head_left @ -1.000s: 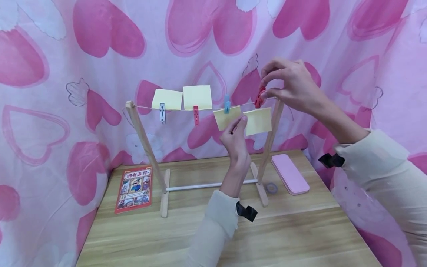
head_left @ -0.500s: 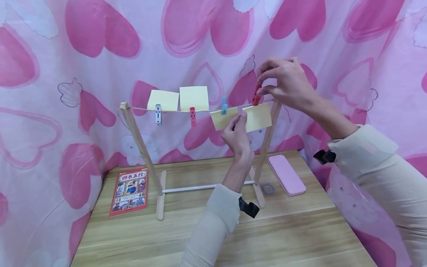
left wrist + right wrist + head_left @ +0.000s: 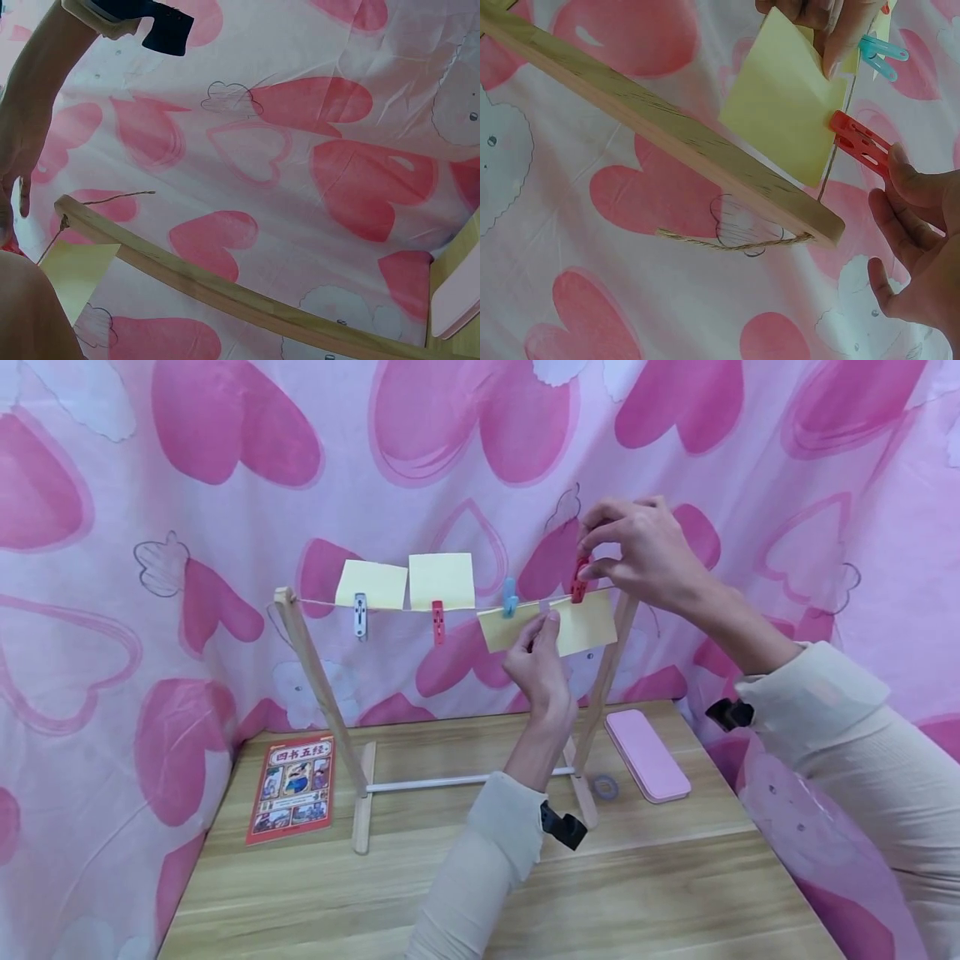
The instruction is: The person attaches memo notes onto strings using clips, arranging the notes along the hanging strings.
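Observation:
My left hand [image 3: 542, 670] pinches the left corner of a yellow sticky note [image 3: 588, 625] just below the string. Above it, my right hand [image 3: 651, 556] holds the upper end of a red clothespin [image 3: 579, 585] between thumb and fingers. In the right wrist view the tip of that clothespin [image 3: 861, 144] sits on the note's edge along the string [image 3: 829, 178]. Left of my left hand, a blue clothespin [image 3: 510, 599] holds another note [image 3: 504, 628], partly hidden by my fingers. The left wrist view shows the held note [image 3: 81, 277] beside the wooden post.
Two more notes stand over the string, clipped by a white clothespin [image 3: 361, 615] and a red one. A wooden frame [image 3: 318, 681] carries the string. On the table [image 3: 645, 877] lie a red booklet [image 3: 291, 789], a pink case [image 3: 647, 755] and a tape roll [image 3: 605, 787].
The left hand's note has risen to the string. The red clothespin in my right hand has come down onto the note's top edge. The head view has shifted slightly.

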Demonstrator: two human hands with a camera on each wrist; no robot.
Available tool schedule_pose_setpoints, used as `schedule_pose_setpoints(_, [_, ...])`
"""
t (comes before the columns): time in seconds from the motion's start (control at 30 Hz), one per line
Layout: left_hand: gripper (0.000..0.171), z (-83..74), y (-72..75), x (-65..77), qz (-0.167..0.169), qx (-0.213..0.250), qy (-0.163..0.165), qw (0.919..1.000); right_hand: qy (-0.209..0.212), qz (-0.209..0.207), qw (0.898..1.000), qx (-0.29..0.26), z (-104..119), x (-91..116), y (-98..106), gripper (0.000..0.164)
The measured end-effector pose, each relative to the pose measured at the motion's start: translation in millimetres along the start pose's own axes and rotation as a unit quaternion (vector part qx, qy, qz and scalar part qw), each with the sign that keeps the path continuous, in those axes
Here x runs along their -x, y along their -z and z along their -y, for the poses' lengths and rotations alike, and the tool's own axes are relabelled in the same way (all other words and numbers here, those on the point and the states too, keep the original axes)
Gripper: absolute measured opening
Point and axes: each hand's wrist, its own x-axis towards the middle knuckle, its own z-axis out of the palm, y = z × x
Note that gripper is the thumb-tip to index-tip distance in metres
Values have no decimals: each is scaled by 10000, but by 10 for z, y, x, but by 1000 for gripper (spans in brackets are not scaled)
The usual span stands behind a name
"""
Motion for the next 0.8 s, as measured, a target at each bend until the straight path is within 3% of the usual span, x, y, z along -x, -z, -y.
schedule_pose_setpoints(0.43, [20,-2,0,-14,86,93,-55,9999,78,397,9991,-86,-34,19,-6,21])
schedule_pose_setpoints(0.8, [22,16,40,-14,38,-66,4,10000,-376,654,9956,-556,-83,59,-10,37])
